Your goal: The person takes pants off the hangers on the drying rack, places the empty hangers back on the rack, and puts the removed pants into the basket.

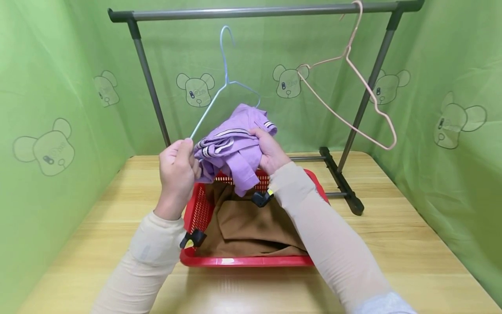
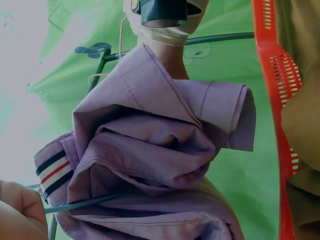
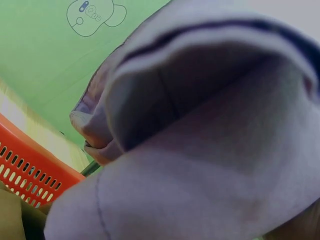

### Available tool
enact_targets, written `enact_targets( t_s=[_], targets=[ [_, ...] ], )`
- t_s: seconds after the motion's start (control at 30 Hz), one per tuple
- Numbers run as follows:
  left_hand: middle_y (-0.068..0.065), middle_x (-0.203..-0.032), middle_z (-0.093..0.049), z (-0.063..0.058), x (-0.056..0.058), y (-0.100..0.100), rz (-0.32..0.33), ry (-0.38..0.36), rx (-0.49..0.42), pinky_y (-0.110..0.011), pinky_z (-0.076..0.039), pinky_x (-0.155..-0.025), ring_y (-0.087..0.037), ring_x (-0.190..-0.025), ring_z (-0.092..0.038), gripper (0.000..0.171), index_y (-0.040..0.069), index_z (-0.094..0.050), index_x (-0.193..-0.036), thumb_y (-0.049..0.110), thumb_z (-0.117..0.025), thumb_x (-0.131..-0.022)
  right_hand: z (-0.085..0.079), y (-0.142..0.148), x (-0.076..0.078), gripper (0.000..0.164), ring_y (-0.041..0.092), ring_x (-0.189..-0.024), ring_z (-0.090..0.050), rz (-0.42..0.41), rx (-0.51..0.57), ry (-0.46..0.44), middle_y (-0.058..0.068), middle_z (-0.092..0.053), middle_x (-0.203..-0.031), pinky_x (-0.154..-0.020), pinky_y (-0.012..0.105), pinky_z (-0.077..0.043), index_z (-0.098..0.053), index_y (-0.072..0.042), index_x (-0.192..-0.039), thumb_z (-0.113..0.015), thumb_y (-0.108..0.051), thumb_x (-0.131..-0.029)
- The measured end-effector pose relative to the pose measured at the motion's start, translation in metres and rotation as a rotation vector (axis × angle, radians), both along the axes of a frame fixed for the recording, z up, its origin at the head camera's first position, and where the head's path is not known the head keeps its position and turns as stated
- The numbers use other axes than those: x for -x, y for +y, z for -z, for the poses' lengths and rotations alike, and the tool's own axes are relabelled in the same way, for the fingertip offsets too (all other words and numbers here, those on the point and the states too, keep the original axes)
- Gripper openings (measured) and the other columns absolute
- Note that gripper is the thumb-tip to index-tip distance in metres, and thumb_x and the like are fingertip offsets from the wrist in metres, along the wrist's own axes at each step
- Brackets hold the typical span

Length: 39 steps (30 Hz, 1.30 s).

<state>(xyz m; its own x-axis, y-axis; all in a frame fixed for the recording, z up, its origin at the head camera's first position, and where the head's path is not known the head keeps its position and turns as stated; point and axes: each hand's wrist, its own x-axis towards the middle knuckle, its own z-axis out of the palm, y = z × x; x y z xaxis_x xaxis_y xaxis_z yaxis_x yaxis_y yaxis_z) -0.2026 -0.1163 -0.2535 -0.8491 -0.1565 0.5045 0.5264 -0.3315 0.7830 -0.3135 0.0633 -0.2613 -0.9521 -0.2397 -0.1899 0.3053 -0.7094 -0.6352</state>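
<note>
Left hand (image 1: 178, 169) pinches the blue hanger's (image 1: 226, 81) lower corner; right hand (image 1: 271, 150) grips the bunched purple garment (image 1: 244, 159), thumb on top, above the red basket's (image 1: 251, 261) far side. I'd steady the hanger, ease folds apart, avoid snagging.

The bare left hand (image 1: 178, 168) and right hand (image 1: 270, 150) emerge from a creased cream left sleeve (image 1: 137, 261) and a matching right sleeve (image 1: 325, 231). The black left wrist camera (image 1: 198, 237) and right wrist camera (image 1: 260, 199) each carry a yellow patch (image 1: 189, 244). Pale grey-blue fabric (image 1: 386, 305) shows at the right sleeve's near end.
</note>
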Motion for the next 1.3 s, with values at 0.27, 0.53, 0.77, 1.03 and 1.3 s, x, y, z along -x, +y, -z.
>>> enact_targets(
  t_s=[0.27, 0.53, 0.77, 1.03, 1.3],
  targets=[
    [0.006, -0.041, -0.027, 0.0000, 0.0006, 0.0010, -0.001, 0.010, 0.012, -0.021, -0.018, -0.033, -0.006, -0.035, -0.023, 0.040, 0.012, -0.037, -0.061, 0.005, -0.038, -0.100, -0.0025, 0.0000, -0.0009, 0.014, 0.024, -0.078, -0.066, -0.005, 0.021, 0.002, 0.015, -0.065, -0.092, -0.073, 0.028, -0.057, -0.047, 0.003, -0.111, -0.043, -0.004, -0.099],
    [0.006, -0.042, -0.028, 0.0016, 0.0005, 0.0013, -0.013, 0.027, 0.033, -0.021, -0.019, -0.033, -0.006, -0.034, -0.024, 0.040, 0.012, -0.037, -0.061, 0.005, -0.038, -0.100, -0.0053, -0.0023, -0.0013, 0.014, 0.022, -0.080, -0.065, -0.007, 0.005, 0.022, 0.013, -0.063, -0.094, -0.073, 0.027, -0.056, -0.046, 0.002, -0.111, -0.042, -0.004, -0.099],
    [0.005, -0.042, -0.028, 0.0034, 0.0017, 0.0016, -0.024, 0.024, 0.043, -0.021, -0.020, -0.033, -0.007, -0.035, -0.026, 0.040, 0.012, -0.036, -0.061, 0.005, -0.038, -0.100, -0.0063, -0.0021, -0.0019, 0.013, 0.021, -0.079, -0.065, -0.009, 0.010, 0.024, 0.012, -0.064, -0.092, -0.072, 0.026, -0.055, -0.047, 0.002, -0.109, -0.042, -0.005, -0.099],
    [0.005, -0.043, -0.028, 0.0046, 0.0014, 0.0026, -0.027, 0.004, 0.046, -0.021, -0.018, -0.032, -0.007, -0.034, -0.025, 0.041, 0.011, -0.036, -0.060, 0.005, -0.038, -0.100, -0.0060, -0.0012, -0.0026, 0.014, 0.022, -0.079, -0.065, -0.022, 0.026, 0.028, 0.013, -0.064, -0.091, -0.072, 0.027, -0.056, -0.047, 0.003, -0.110, -0.042, -0.006, -0.100],
    [0.005, -0.043, -0.029, 0.0039, 0.0009, 0.0028, -0.029, 0.006, 0.066, -0.022, -0.019, -0.031, -0.008, -0.034, -0.025, 0.041, 0.011, -0.036, -0.060, 0.005, -0.038, -0.101, -0.0079, 0.0004, -0.0029, 0.014, 0.022, -0.079, -0.065, -0.013, 0.032, 0.030, 0.013, -0.065, -0.091, -0.072, 0.027, -0.056, -0.048, 0.002, -0.110, -0.044, -0.005, -0.099]
  ],
)
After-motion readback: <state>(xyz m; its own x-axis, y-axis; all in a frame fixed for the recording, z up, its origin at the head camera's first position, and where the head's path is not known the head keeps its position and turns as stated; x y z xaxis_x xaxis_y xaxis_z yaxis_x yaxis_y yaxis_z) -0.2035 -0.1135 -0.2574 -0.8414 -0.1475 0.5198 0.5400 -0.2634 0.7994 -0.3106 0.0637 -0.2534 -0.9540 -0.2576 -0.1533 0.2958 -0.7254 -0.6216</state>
